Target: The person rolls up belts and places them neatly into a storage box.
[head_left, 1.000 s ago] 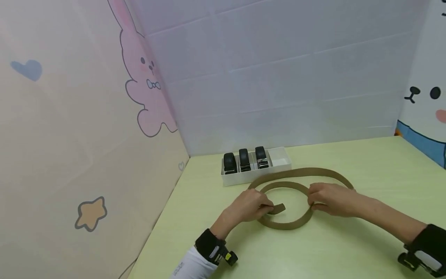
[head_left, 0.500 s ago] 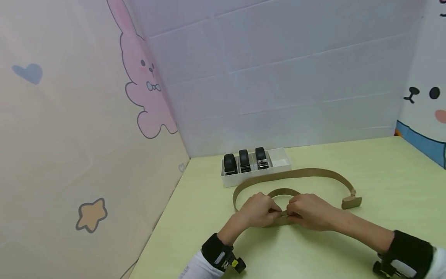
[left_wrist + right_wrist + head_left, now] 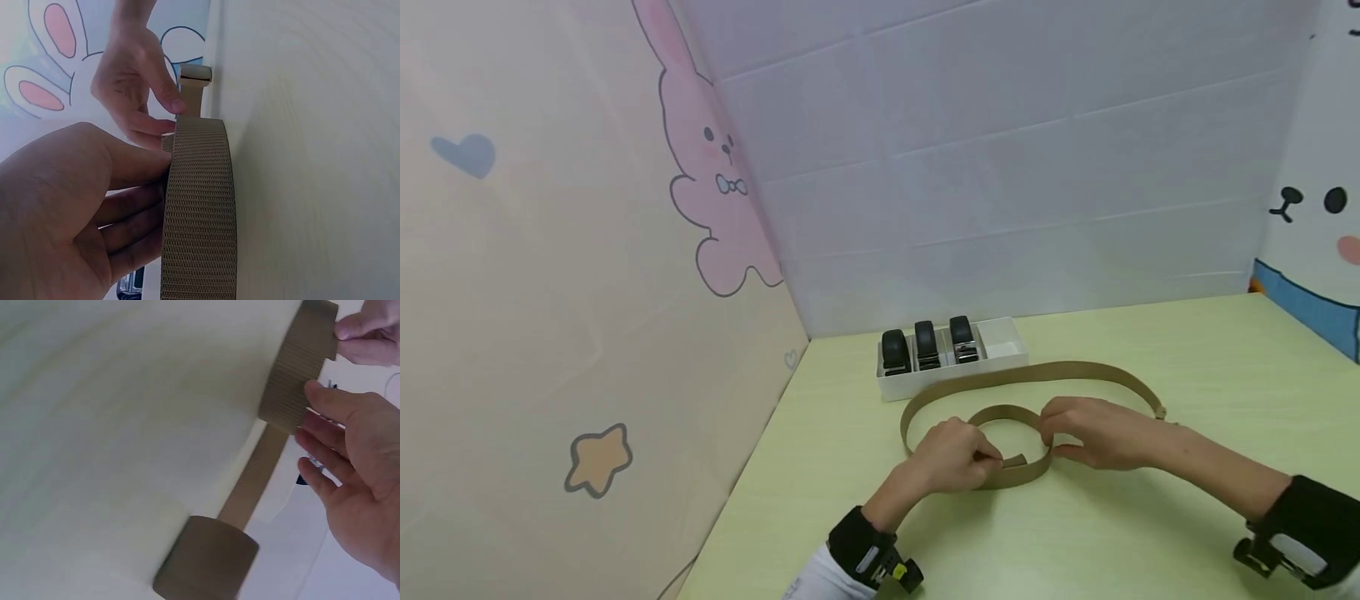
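Observation:
A tan webbing belt stands on its edge on the table, its near part bent into a loop inside a wider outer curve. My left hand pinches the belt at the loop's near left side, where the short free end pokes out beyond the fingers. At the loop's right side my right hand holds the strap between thumb and fingers. The left wrist view shows the woven strap close up under the thumb. Behind my right forearm in the head view, the belt's buckle is hidden; the right wrist view shows it.
A white divided box stands at the back of the pale yellow table. Three black rolled belts with metal buckles sit in its compartments. Fabric walls with cartoon prints close off the left, back and right.
The loop has become smaller and the outer curve has spread left. My right hand came in to my left hand, then moved back right to the loop's side. The left hand keeps its pinch.

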`<state>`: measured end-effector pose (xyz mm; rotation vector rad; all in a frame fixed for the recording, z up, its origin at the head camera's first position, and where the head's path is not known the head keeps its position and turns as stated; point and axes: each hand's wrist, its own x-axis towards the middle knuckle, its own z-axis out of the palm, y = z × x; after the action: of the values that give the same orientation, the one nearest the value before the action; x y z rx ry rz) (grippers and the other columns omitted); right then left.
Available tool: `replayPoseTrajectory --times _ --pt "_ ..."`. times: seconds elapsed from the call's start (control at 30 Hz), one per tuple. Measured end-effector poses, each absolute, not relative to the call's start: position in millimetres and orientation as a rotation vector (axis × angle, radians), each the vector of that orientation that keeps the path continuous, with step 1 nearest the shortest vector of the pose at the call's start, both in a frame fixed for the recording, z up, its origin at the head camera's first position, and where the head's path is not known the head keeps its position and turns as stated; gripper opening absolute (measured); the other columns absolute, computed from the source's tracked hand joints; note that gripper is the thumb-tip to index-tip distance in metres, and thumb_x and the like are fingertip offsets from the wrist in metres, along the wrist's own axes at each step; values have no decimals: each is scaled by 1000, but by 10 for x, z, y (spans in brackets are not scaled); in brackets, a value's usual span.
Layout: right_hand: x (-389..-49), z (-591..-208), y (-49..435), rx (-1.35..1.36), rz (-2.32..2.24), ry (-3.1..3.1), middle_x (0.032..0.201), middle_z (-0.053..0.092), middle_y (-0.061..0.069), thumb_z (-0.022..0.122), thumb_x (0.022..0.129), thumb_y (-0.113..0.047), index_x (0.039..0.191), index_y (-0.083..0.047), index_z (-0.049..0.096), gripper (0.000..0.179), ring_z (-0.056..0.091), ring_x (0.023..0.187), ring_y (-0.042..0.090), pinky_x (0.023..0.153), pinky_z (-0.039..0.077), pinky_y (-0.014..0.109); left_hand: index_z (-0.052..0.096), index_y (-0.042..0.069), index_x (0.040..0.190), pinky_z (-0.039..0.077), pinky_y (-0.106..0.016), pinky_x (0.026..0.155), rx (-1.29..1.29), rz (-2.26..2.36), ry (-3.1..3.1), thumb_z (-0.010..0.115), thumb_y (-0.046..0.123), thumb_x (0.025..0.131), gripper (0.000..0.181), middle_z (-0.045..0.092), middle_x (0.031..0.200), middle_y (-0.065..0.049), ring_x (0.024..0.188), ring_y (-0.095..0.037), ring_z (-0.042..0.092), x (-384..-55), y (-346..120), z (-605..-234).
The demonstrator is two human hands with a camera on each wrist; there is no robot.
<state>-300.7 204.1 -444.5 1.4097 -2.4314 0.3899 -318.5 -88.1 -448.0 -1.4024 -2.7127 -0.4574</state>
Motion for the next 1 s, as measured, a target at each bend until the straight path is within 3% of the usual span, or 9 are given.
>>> replayPoseTrajectory --times 0.1,0.27,0.37,0.53,0.67,0.8,0.97,1.0 --pt "-3047 -4483 2045 1425 397 -2339 99 72 -10 97 85 -3 91 -23 77 29 68 95 10 76 59 26 94 23 105 38 -7 54 -1388 -469 -2720 80 16 101 16 88 93 11 57 15 44 -3188 -881 -4481" --pt "-3021 -4525 1928 1346 438 -2346 87 66 -15 97 86 -5 84 -25 72 32 58 82 2 67 49 20 94 28 95 28 -10 51 -1374 -447 -2680 78 16 100 21 79 74 17 54 12 34 -3206 -840 -4507" --pt "-2964 -4519 1815 1276 448 -2424 82 62 -15 96 87 -8 79 -26 68 34 50 76 -3 65 44 19 93 27 87 22 -12 51 -1369 -444 -2661 76 14 100 25 65 62 19 54 9 28 -3211 -807 -4525" --pt "-2911 -4521 1706 1192 419 -2470 76 56 -15 96 86 -8 74 -25 63 39 42 73 -6 63 39 18 86 25 75 19 -13 52 -1364 -415 -2649 74 10 98 30 46 58 18 54 7 24 -3188 -765 -4538" --pt "-2901 -4513 1706 1179 433 -2481 78 58 -16 95 86 -7 75 -25 64 38 44 74 -5 63 41 18 88 25 81 26 -11 51 -1365 -373 -2655 77 16 103 27 58 60 19 53 10 31 -3138 -756 -4535" --pt "-2924 -4496 1865 1252 522 -2433 88 68 -15 91 91 -3 87 -25 72 29 58 81 0 68 51 23 92 29 92 33 -8 54 -1380 -290 -2633 80 24 106 19 75 72 20 56 13 38 -3109 -757 -4546" --pt "-2992 -4374 2408 1175 427 -2467 109 80 -1 78 83 23 103 -15 79 43 77 100 24 81 64 37 89 29 86 32 -10 54 -1387 -199 -2594 78 24 107 24 73 72 20 58 10 39 -3116 -799 -4543" --pt "-3004 -4338 2540 1117 370 -2525 113 80 3 81 81 21 105 -14 79 42 77 103 28 82 65 39 88 29 85 32 -10 53 -1381 -193 -2593 78 23 107 25 72 71 20 58 9 39 -3122 -813 -4539"
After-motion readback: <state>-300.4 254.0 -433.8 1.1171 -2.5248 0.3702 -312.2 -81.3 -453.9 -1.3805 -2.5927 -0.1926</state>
